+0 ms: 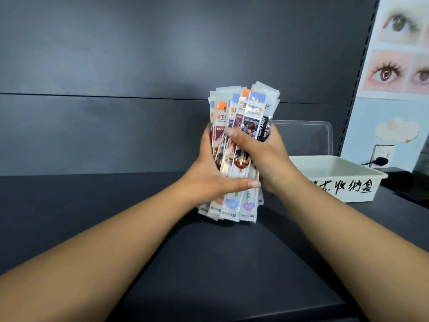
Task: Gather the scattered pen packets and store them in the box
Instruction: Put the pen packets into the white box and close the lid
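A thick bundle of several long pen packets (243,108), white with orange, blue and purple print, stands upright in front of me with its lower ends close to the dark shelf surface. My left hand (209,175) clasps the bundle from the left, thumb across its lower front. My right hand (262,154) wraps it from the right, thumb across the middle. The white box (334,173) with black handwritten characters sits to the right of my hands, its clear lid (308,135) raised behind it. What the box holds is not visible.
The dark shelf surface (116,205) runs under both arms, with a dark back panel behind. At the right stands a poster of eyes (399,54); below it a wall socket with a black plug (380,159).
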{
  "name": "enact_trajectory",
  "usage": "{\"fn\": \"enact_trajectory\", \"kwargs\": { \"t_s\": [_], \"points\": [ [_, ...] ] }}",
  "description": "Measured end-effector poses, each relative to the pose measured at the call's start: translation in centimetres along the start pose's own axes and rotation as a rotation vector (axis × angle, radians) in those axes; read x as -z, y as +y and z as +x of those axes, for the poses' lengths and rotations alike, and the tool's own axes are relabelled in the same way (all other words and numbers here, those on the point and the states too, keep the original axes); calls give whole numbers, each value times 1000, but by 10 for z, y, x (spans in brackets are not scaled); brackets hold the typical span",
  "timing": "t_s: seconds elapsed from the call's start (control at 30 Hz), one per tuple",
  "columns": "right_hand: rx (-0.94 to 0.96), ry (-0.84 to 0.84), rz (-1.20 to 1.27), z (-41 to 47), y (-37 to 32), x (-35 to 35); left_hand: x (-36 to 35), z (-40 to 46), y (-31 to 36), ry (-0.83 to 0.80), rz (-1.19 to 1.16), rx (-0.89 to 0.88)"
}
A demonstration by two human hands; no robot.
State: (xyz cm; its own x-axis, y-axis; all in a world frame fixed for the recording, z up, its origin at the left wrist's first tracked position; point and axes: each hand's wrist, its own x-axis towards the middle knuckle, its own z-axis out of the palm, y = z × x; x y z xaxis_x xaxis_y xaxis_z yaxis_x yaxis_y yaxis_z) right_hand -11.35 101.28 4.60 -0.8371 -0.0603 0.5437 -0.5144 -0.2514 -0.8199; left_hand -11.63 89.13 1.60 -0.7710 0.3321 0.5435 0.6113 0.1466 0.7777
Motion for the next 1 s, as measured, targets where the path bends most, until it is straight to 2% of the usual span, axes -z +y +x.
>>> {"fn": "enact_trajectory", "kwargs": {
  "t_s": [0.17,0.27,0.4,0.47,0.6,0.73,0.8,0.9,1.0],
  "points": [
    [-162,-231,-75,-4,9,6,-1,-3,-11,-69,40,58],
    [-157,-301,-99,-8,11,6,-3,-6,-13,-40,43,55],
    [-34,-248,-90,-9,11,0,-1,-2,-17,64,71,-37],
    [-78,-236,-49,-12,18,-3,-4,-3,-21,71,37,-27],
    [-207,-274,17,-14,21,0,-5,-2,-28,-28,-25,38],
    [-244,-306,5,-11,18,1,-1,3,-26,-152,-14,63],
    [-243,-272,-11,-10,17,2,-3,4,-22,-196,47,92],
    [-220,-238,-57,-7,7,2,-3,5,-8,-255,275,86],
    [-131,-164,-50,-4,-9,0,-1,9,19,-171,430,13]
  ]
}}
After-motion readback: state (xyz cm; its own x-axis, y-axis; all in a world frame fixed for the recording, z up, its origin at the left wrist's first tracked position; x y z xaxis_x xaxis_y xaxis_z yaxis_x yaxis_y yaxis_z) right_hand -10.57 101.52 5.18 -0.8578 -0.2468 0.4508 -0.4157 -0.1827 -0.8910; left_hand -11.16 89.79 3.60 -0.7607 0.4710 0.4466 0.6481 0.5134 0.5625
